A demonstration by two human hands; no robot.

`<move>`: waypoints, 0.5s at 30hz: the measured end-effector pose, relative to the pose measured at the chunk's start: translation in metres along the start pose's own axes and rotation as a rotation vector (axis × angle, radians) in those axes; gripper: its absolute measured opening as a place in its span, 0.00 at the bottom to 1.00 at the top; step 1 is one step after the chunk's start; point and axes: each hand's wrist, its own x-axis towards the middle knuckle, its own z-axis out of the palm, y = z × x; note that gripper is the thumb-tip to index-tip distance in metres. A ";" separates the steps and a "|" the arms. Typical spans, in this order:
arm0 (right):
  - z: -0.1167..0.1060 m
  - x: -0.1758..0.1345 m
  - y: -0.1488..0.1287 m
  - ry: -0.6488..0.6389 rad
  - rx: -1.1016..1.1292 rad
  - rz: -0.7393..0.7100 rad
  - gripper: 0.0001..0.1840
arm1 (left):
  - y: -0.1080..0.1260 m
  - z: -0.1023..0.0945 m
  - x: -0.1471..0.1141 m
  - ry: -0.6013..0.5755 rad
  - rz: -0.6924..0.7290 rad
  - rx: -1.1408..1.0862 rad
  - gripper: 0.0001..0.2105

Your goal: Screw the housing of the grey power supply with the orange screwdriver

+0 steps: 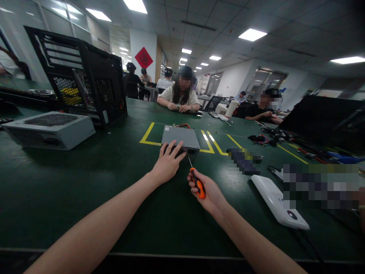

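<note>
A grey computer power supply lies on the green table in front of me, its cables coming out at the far side. Spread fingers of my left hand rest on its near edge and top. My right hand is closed around an orange and black screwdriver. The thin shaft points up and away, with its tip at the near face of the power supply. Whether the tip sits in a screw is too small to tell.
At left stand a black computer case and a second power supply. A white device lies at right, near bundled cables and a black panel. Across the table sits a person. Yellow tape marks the tabletop.
</note>
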 end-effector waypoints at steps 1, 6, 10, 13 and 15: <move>0.000 0.000 0.000 -0.007 -0.004 0.015 0.10 | 0.000 0.000 0.000 -0.001 -0.002 -0.001 0.21; -0.001 0.001 0.001 0.001 0.000 -0.002 0.09 | 0.000 -0.001 0.000 -0.004 0.005 -0.003 0.21; -0.002 0.001 0.000 0.018 -0.005 -0.009 0.10 | 0.000 -0.001 0.000 -0.003 0.003 0.001 0.20; -0.002 0.002 0.000 0.011 -0.006 0.010 0.14 | 0.000 -0.001 0.000 -0.003 0.003 0.004 0.20; -0.001 0.003 0.000 0.017 -0.002 -0.006 0.11 | 0.000 0.000 0.000 -0.005 0.004 0.005 0.20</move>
